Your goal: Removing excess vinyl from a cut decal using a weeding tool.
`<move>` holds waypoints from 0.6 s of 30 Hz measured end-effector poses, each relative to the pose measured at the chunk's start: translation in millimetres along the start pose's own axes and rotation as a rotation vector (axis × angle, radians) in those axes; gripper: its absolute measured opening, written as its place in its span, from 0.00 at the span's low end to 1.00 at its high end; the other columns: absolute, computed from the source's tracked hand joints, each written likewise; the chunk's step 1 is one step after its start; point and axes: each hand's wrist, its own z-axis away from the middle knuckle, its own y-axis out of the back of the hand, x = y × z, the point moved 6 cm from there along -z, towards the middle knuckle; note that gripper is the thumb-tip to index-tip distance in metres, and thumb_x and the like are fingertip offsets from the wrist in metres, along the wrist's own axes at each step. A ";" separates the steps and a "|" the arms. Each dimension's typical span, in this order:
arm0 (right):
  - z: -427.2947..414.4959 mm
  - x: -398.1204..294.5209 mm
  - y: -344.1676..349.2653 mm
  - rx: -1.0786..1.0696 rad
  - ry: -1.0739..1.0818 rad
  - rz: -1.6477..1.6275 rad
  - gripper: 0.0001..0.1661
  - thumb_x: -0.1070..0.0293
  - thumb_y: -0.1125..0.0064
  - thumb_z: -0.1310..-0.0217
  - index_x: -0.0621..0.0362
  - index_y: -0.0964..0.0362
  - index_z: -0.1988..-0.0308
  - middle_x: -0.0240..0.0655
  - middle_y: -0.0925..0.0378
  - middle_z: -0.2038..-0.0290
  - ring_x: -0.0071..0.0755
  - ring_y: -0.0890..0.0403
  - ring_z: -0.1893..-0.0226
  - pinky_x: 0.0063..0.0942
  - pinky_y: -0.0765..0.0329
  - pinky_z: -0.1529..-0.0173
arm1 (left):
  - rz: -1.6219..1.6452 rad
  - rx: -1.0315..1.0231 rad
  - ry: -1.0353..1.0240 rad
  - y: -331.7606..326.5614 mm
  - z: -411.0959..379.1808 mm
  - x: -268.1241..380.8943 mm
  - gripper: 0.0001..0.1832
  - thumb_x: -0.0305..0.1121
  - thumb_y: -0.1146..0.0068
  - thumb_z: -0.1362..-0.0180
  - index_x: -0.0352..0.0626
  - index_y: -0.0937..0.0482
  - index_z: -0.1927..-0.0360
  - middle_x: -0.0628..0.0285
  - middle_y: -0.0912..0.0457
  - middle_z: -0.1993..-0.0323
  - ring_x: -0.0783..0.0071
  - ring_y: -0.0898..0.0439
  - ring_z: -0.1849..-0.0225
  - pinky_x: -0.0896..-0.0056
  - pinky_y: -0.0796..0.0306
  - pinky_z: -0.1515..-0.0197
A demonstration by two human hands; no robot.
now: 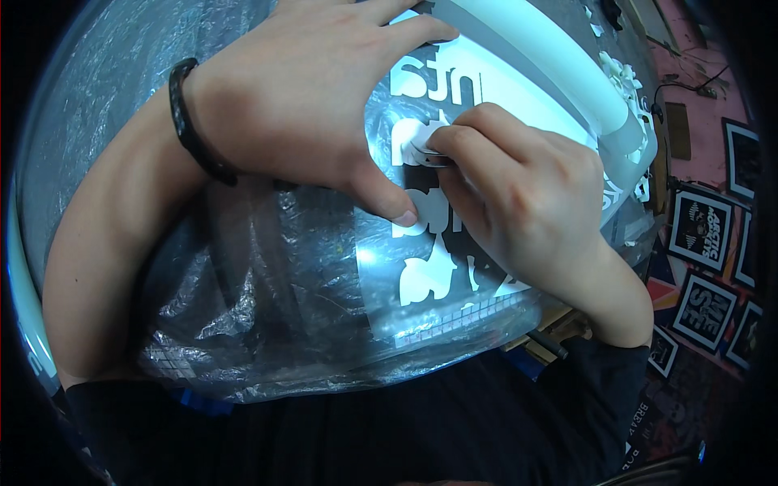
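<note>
A white vinyl sheet (pixel 428 285) with cut letters and shapes lies under clear film on a plastic-covered surface. My left hand (pixel 310 91) rests palm down across the sheet's left side, fingers spread, its thumb beside a cut shape; a dark braided band circles the wrist. My right hand (pixel 516 182) pinches a small tool or piece with a metallic edge (pixel 431 158), mostly hidden by the fingers, against a white letter. A peeled or lifted white bit shows beside the fingertips. A printed ruler strip (pixel 462 319) runs along the sheet's near edge.
Clear crinkled plastic wrap (pixel 243 273) covers the work surface. A curled white vinyl roll (pixel 547 54) arches at the upper right, beside a heap of white scraps (pixel 626 79). Framed prints (pixel 702 228) stand at the far right, and a cable lies near them.
</note>
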 end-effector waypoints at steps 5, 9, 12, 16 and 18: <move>-3.9 0.6 -8.0 -0.051 -0.118 -0.022 0.15 0.77 0.28 0.44 0.54 0.22 0.57 0.32 0.20 0.63 0.44 0.15 0.73 0.38 0.21 0.70 | -0.058 -0.071 0.000 16.1 3.5 11.0 0.70 0.77 0.23 0.55 0.26 0.32 0.24 0.38 0.24 0.35 0.42 0.31 0.31 0.39 0.40 0.27; -5.6 4.8 -8.3 -0.030 -0.179 -0.143 0.13 0.79 0.31 0.41 0.57 0.25 0.57 0.36 0.20 0.63 0.48 0.15 0.71 0.39 0.21 0.68 | -0.018 0.073 -0.037 9.7 6.4 3.9 0.69 0.76 0.22 0.55 0.26 0.32 0.25 0.38 0.24 0.35 0.41 0.31 0.31 0.39 0.39 0.27; -5.0 9.9 -9.8 -0.042 -0.202 -0.213 0.12 0.80 0.33 0.40 0.61 0.25 0.57 0.40 0.20 0.63 0.48 0.14 0.71 0.38 0.21 0.67 | -0.077 -0.047 0.016 20.1 6.6 14.8 0.68 0.74 0.21 0.55 0.26 0.31 0.25 0.37 0.24 0.34 0.40 0.31 0.29 0.38 0.40 0.25; -3.5 13.4 -14.0 -0.022 -0.202 -0.283 0.10 0.82 0.35 0.37 0.63 0.25 0.56 0.43 0.19 0.63 0.46 0.15 0.72 0.36 0.22 0.67 | -0.029 0.064 -0.014 19.2 -1.1 14.1 0.67 0.73 0.20 0.55 0.26 0.30 0.25 0.37 0.24 0.33 0.39 0.32 0.28 0.36 0.40 0.24; -3.5 17.1 -17.0 -0.012 -0.265 -0.342 0.10 0.75 0.33 0.37 0.59 0.26 0.57 0.40 0.19 0.63 0.53 0.14 0.70 0.44 0.19 0.67 | -0.021 0.142 -0.064 19.7 1.7 14.4 0.67 0.73 0.20 0.55 0.26 0.30 0.25 0.37 0.24 0.33 0.39 0.32 0.27 0.36 0.40 0.24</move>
